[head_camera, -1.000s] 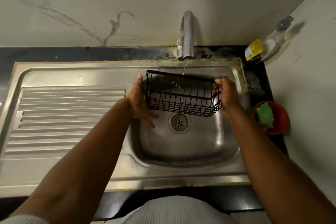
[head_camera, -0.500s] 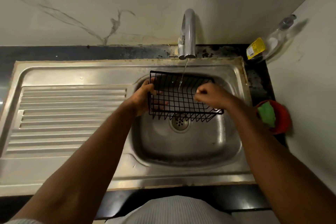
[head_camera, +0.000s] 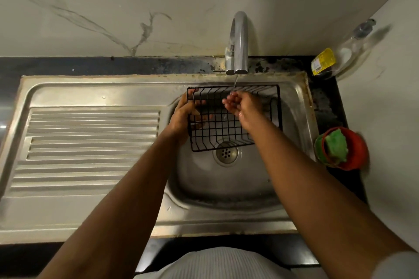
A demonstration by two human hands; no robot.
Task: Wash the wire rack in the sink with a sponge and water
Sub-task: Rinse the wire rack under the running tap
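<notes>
L hand [head_camera: 184, 116] grips the wire rack [head_camera: 226, 130] over the sink [head_camera: 226, 184]; R hand [head_camera: 243, 106], loose & empty in it, is nearer the green sponge [head_camera: 337, 146] off right in the red cup [head_camera: 360, 154].

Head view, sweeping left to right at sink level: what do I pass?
Draining board → left hand, gripping the wire rack by its left edge → right hand → red cup holding the green sponge.

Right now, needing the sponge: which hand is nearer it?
Right. The right hand is in the rack, left of the sponge; the left hand holds the rack's left edge.
</notes>
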